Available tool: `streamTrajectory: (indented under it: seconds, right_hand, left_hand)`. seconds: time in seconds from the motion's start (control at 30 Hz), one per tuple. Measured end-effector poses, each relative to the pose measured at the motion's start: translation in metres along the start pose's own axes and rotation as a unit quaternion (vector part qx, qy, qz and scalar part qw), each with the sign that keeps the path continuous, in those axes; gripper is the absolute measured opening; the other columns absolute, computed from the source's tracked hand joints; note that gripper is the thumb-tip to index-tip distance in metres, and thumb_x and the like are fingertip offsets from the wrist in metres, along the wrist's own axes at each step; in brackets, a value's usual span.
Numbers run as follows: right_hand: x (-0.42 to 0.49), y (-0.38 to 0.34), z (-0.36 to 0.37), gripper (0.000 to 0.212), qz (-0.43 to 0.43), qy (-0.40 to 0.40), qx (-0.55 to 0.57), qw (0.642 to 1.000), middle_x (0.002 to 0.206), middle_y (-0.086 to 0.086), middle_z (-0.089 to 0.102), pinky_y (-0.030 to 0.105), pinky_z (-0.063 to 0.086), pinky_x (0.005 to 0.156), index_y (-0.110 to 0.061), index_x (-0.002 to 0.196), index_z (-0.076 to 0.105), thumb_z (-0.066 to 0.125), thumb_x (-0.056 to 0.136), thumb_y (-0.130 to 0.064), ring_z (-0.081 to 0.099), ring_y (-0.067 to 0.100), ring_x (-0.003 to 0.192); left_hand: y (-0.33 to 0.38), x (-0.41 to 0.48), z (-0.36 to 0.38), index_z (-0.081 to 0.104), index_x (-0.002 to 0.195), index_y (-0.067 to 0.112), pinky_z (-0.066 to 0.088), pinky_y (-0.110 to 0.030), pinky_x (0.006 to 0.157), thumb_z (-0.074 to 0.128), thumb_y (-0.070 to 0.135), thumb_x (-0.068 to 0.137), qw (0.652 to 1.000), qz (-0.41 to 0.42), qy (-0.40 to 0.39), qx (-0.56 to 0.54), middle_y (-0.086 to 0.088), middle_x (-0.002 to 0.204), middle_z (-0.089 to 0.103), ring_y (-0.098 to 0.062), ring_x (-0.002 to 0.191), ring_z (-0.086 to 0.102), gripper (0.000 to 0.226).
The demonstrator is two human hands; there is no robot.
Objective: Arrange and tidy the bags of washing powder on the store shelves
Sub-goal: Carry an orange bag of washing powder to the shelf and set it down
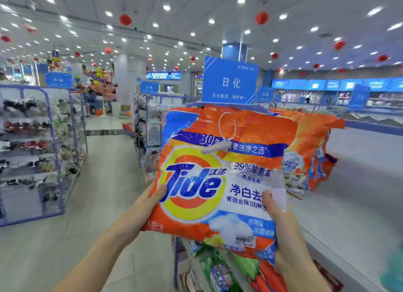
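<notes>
An orange Tide washing powder bag [220,182] with a white anti-theft tag on its front is held upright in front of me. My left hand [150,199] grips its lower left edge, thumb on the front. My right hand [281,224] grips its lower right edge, thumb over the white panel. Behind it, more orange washing powder bags [314,152] stand in a row on top of the shelf unit.
A blue category sign [230,80] rises behind the bags. Green and orange packets [229,267] lie on lower shelves below my hands. A shelf rack of small goods [37,143] stands at left across the aisle. Pale floor [104,182] runs between them.
</notes>
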State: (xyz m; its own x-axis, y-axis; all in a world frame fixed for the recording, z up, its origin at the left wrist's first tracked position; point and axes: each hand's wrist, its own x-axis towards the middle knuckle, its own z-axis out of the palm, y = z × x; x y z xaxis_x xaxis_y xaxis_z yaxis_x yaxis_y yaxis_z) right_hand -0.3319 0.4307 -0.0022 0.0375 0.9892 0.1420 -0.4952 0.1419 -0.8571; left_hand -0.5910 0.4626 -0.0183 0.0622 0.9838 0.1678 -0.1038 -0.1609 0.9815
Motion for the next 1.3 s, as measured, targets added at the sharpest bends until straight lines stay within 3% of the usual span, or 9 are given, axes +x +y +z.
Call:
streamTrajectory:
  seconds: [0.1,0.33,0.53,0.7,0.77,0.87,0.97,1.17,1.3]
  right_hand:
    - [0.05,-0.012,0.0,0.053,-0.037,0.033,-0.02,0.999,0.099,0.016,0.072,0.058,0.054,0.074,-0.017,0.108,0.066,0.075,0.061,-0.039,0.07,0.035,0.085]
    - [0.125,-0.029,-0.016,0.048,-0.15,0.166,-0.081,0.971,0.097,0.013,0.073,0.056,0.055,0.072,-0.015,0.114,0.061,0.06,0.071,-0.036,0.071,0.032,0.082]
    - [0.165,-0.033,-0.026,0.039,-0.235,0.317,-0.179,0.901,0.081,0.005,0.075,0.037,0.059,0.058,-0.015,0.1,0.062,0.056,0.077,-0.046,0.072,0.022,0.068]
    - [0.186,-0.033,-0.031,0.023,-0.242,0.399,-0.268,0.843,0.07,-0.001,0.072,0.024,0.054,0.047,-0.012,0.091,0.061,0.049,0.095,-0.031,0.069,0.011,0.058]
    - [0.188,-0.032,-0.038,0.017,-0.243,0.418,-0.328,0.811,0.077,0.002,0.072,0.02,0.052,0.051,-0.008,0.093,0.062,0.052,0.095,-0.022,0.068,0.006,0.059]
    - [0.188,-0.02,-0.05,0.01,-0.203,0.434,-0.365,0.798,0.084,0.005,0.07,0.025,0.05,0.06,-0.011,0.087,0.063,0.056,0.093,-0.016,0.066,0.009,0.066]
    - [0.193,-0.013,-0.05,0.016,-0.196,0.475,-0.373,0.773,0.075,0.002,0.069,0.02,0.048,0.053,-0.009,0.082,0.063,0.055,0.094,-0.015,0.064,0.007,0.06]
    - [0.201,-0.007,-0.046,0.016,-0.231,0.531,-0.35,0.736,0.069,-0.001,0.072,0.026,0.055,0.059,-0.006,0.084,0.063,0.055,0.094,-0.017,0.069,0.011,0.064]
    - [0.207,-0.005,-0.046,0.026,-0.23,0.57,-0.305,0.727,0.072,0.001,0.072,0.037,0.054,0.068,-0.015,0.079,0.063,0.054,0.094,-0.034,0.069,0.023,0.072]
  left_hand:
    - [-0.001,0.072,0.009,0.052,0.124,0.029,0.059,-0.035,0.074,0.078,0.077,0.03,0.999,0.031,-0.026,-0.008,-0.003,0.111,0.071,-0.026,0.096,0.07,0.109]
    - [-0.01,0.231,0.054,0.055,0.126,0.024,0.058,-0.037,0.077,0.079,0.073,0.04,0.983,0.069,-0.169,-0.038,-0.004,0.115,0.069,-0.024,0.099,0.069,0.102]
    - [-0.02,0.328,0.104,0.057,0.11,0.027,0.057,-0.023,0.067,0.075,0.048,0.07,0.942,0.06,-0.326,-0.053,0.014,0.093,0.074,-0.006,0.084,0.07,0.049]
    - [-0.035,0.376,0.128,0.059,0.113,0.029,0.055,-0.035,0.078,0.08,0.065,0.048,0.923,0.037,-0.376,-0.071,0.003,0.105,0.073,-0.02,0.097,0.069,0.077]
    - [-0.048,0.382,0.131,0.056,0.116,0.031,0.055,-0.037,0.078,0.081,0.052,0.062,0.913,0.024,-0.399,-0.088,0.001,0.109,0.071,-0.02,0.096,0.069,0.063]
    - [-0.067,0.382,0.133,0.048,0.127,0.027,0.058,-0.03,0.063,0.064,0.017,0.085,0.914,-0.037,-0.387,-0.116,-0.001,0.104,0.071,-0.014,0.081,0.072,0.046]
    - [-0.066,0.381,0.139,0.039,0.136,0.025,0.052,-0.02,0.045,0.054,0.027,0.094,0.905,-0.111,-0.393,-0.121,0.007,0.098,0.066,-0.007,0.064,0.069,0.045]
    - [-0.065,0.383,0.153,0.033,0.141,0.028,0.048,-0.047,0.096,0.047,0.061,0.087,0.919,-0.088,-0.382,-0.043,-0.004,0.138,0.051,-0.024,0.113,0.057,0.065]
    - [-0.064,0.384,0.158,0.035,0.133,0.024,0.043,-0.048,0.101,0.04,0.069,0.086,0.923,-0.056,-0.382,0.013,-0.004,0.134,0.051,-0.025,0.119,0.053,0.065]
